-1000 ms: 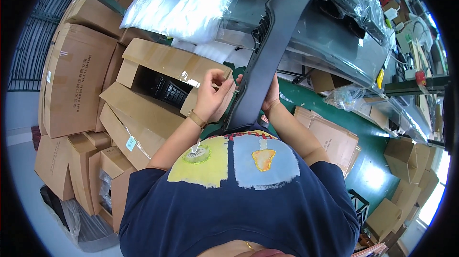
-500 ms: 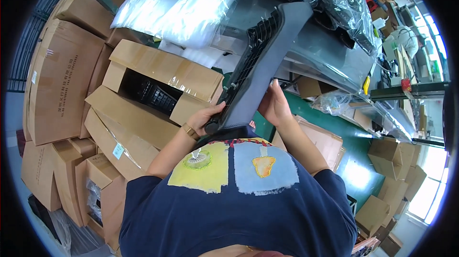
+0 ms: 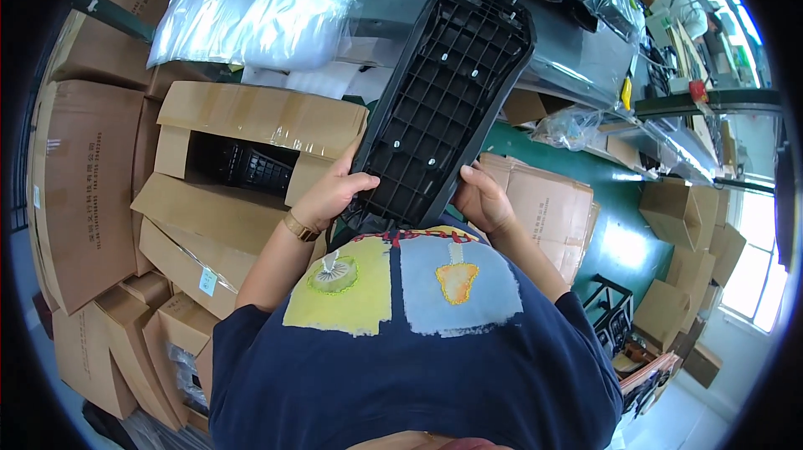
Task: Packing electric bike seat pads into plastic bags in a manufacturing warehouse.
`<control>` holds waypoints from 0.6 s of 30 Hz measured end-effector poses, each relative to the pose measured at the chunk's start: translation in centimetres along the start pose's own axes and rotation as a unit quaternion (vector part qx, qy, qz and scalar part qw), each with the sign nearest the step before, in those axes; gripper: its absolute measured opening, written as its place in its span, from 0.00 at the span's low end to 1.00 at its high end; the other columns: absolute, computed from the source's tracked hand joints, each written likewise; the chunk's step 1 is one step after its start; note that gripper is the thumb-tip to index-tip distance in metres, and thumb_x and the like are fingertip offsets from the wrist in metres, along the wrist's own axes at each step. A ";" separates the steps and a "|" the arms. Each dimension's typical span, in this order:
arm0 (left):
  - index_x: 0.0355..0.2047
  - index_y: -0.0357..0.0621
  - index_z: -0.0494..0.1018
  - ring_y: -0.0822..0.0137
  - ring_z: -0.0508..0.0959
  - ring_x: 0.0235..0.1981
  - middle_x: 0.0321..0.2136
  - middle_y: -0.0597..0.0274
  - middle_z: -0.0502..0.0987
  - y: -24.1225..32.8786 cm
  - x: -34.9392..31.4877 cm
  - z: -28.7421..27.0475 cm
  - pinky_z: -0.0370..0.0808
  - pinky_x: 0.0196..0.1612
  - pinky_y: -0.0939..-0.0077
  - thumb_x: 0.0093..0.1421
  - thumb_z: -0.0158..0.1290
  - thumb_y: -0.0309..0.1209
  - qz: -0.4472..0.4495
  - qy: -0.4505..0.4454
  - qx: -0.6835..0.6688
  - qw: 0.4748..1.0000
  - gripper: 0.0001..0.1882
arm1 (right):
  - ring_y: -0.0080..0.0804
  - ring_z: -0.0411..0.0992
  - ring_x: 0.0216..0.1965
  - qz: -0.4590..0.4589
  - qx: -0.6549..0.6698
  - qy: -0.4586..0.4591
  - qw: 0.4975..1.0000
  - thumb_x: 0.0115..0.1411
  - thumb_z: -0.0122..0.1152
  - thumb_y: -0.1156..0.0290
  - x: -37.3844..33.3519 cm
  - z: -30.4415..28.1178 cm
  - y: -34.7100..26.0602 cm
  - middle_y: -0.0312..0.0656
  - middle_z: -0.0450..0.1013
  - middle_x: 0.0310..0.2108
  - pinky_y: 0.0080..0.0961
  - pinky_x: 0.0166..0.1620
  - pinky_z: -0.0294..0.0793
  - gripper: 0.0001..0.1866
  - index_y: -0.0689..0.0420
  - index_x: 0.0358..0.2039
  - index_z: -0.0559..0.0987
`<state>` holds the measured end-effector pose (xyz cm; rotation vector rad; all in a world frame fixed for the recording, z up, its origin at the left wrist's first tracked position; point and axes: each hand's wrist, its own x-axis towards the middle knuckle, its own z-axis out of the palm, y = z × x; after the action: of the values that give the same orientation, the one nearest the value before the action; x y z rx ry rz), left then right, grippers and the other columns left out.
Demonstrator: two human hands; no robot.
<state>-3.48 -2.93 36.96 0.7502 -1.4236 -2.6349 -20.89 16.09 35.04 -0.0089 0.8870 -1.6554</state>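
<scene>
A long black plastic panel (image 3: 437, 103) is tilted up in front of my chest, its ribbed underside with small metal clips turned toward me. My left hand (image 3: 333, 191) grips its lower left edge, thumb over the ribs and fingers hidden behind. On the lower right edge, my right hand (image 3: 483, 197) is closed with its thumb at the rim; its other fingers are partly behind the panel. The panel's far end reaches over the dark worktable (image 3: 393, 11).
An opened cardboard box (image 3: 259, 120) at left holds another black ribbed part (image 3: 261, 169). Clear plastic bags (image 3: 259, 11) lie on the worktable's left. Stacked cartons (image 3: 92, 191) stand far left; a flat carton (image 3: 544, 207) leans at right. A yellow-handled tool (image 3: 626, 93) hangs at the table edge.
The panel has been turned from its smooth grey side edge-on to its ribbed underside facing me. Both hands stay on its lower end, and my view has shifted slightly right.
</scene>
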 end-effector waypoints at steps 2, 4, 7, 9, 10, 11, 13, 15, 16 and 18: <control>0.63 0.41 0.50 0.70 0.71 0.50 0.53 0.58 0.68 0.0 -0.1 0.1 0.67 0.53 0.76 0.53 0.45 0.18 -0.008 0.000 0.006 1.000 0.36 | 0.34 0.70 0.47 -0.015 -0.037 0.022 0.999 0.57 0.59 0.67 -0.4 0.8 -0.3 0.42 0.69 0.47 0.35 0.49 0.71 0.26 0.60 0.54 0.63; 0.64 0.41 0.49 0.71 0.71 0.48 0.52 0.59 0.67 0.1 -0.1 0.4 0.67 0.52 0.78 0.51 0.44 0.18 -0.022 0.006 -0.010 1.000 0.38 | 0.33 0.70 0.47 -0.027 -0.076 0.042 0.996 0.55 0.60 0.68 -0.4 0.7 -0.5 0.43 0.69 0.45 0.34 0.48 0.72 0.27 0.62 0.53 0.64; 0.64 0.41 0.48 0.72 0.70 0.47 0.52 0.60 0.67 0.1 -0.2 0.5 0.67 0.51 0.79 0.51 0.44 0.18 -0.035 0.020 0.035 0.999 0.39 | 0.33 0.70 0.47 -0.026 -0.092 0.047 0.994 0.53 0.63 0.70 -0.5 -0.4 -0.3 0.44 0.68 0.46 0.33 0.48 0.72 0.29 0.63 0.53 0.63; 0.65 0.42 0.48 0.73 0.70 0.46 0.51 0.61 0.67 0.1 -0.2 0.5 0.67 0.50 0.80 0.51 0.44 0.18 -0.028 0.011 0.034 0.999 0.39 | 0.34 0.68 0.49 -0.010 -0.098 0.047 0.994 0.51 0.66 0.71 -0.4 -0.9 -0.1 0.45 0.67 0.48 0.34 0.51 0.70 0.34 0.63 0.55 0.61; 0.65 0.42 0.47 0.73 0.70 0.46 0.51 0.61 0.67 0.1 -0.2 0.5 0.67 0.50 0.80 0.51 0.44 0.18 -0.020 0.002 0.032 0.999 0.39 | 0.34 0.68 0.49 -0.009 -0.098 0.048 0.994 0.51 0.66 0.71 -0.4 -1.0 -0.1 0.45 0.67 0.48 0.34 0.51 0.70 0.34 0.63 0.55 0.61; 0.65 0.42 0.47 0.73 0.70 0.46 0.51 0.61 0.67 0.2 -0.3 0.6 0.67 0.50 0.80 0.51 0.44 0.18 -0.021 0.004 0.030 0.999 0.39 | 0.34 0.68 0.50 -0.014 -0.109 0.019 0.994 0.49 0.67 0.71 -0.7 -0.8 -0.2 0.45 0.66 0.49 0.34 0.53 0.69 0.37 0.63 0.56 0.60; 0.65 0.42 0.46 0.74 0.70 0.46 0.51 0.62 0.67 0.3 -0.4 0.7 0.67 0.50 0.80 0.51 0.44 0.19 -0.031 0.010 0.027 0.999 0.40 | 0.35 0.67 0.51 -0.017 -0.122 -0.010 0.992 0.46 0.69 0.72 -1.1 -0.4 -0.4 0.45 0.65 0.50 0.34 0.54 0.67 0.39 0.64 0.57 0.59; 0.65 0.42 0.46 0.74 0.70 0.45 0.51 0.62 0.67 0.3 -0.6 0.7 0.67 0.50 0.81 0.51 0.44 0.19 -0.040 0.019 0.024 0.999 0.40 | 0.35 0.66 0.52 -0.012 -0.102 -0.034 0.994 0.43 0.72 0.71 -1.3 0.1 -0.8 0.45 0.65 0.51 0.35 0.56 0.65 0.43 0.64 0.58 0.59; 0.65 0.42 0.46 0.75 0.70 0.44 0.51 0.62 0.67 0.2 -0.6 0.8 0.67 0.49 0.81 0.51 0.44 0.19 -0.050 0.027 0.021 0.998 0.40 | 0.35 0.66 0.52 -0.011 -0.103 -0.035 0.994 0.43 0.72 0.71 -1.2 -0.1 -0.8 0.45 0.65 0.51 0.35 0.56 0.65 0.43 0.64 0.58 0.59; 0.65 0.43 0.46 0.75 0.70 0.43 0.50 0.62 0.67 0.4 -0.7 1.0 0.68 0.49 0.81 0.51 0.44 0.18 -0.047 0.027 0.015 0.998 0.40 | 0.35 0.66 0.51 0.007 -0.076 -0.012 0.997 0.43 0.73 0.70 -1.1 -0.5 -0.7 0.45 0.65 0.51 0.34 0.56 0.66 0.43 0.63 0.57 0.59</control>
<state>-3.41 -2.18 38.00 0.9068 -1.4510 -2.6438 -21.36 17.30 35.58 -0.1261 0.9906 -1.5690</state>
